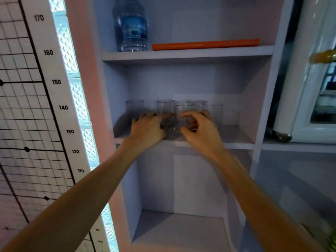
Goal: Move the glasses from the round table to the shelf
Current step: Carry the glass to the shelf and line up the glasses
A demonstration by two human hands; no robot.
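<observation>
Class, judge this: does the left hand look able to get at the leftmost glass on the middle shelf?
Probably yes. The left hand is just right of the leftmost glass, with nothing between them.

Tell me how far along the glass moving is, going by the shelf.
Done: five clear glasses stand on the middle shelf, below the water bottle. In hand: the left hand and right hand are at the front glasses, curled around them; the blur hides whether they grip. Left: the round table is out of view, so any remaining glasses cannot be counted.
</observation>
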